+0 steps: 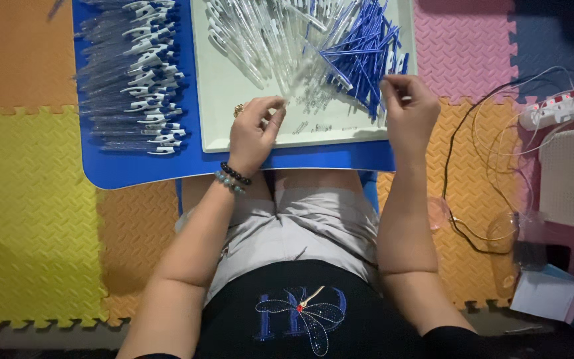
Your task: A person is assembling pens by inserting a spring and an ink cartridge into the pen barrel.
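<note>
My left hand pinches a clear pen barrel that slants up over the pale tray. My right hand sits at the tray's right edge, fingers closed on a blue refill at the edge of the blue refill pile. Clear pen barrels lie heaped in the tray's upper middle. Small springs are scattered near the tray's front. Beaded bracelets circle my left wrist.
Finished blue-and-white pens lie in rows on the blue table to the left. Coloured foam mats cover the floor. A power strip, cables and a white box lie to the right.
</note>
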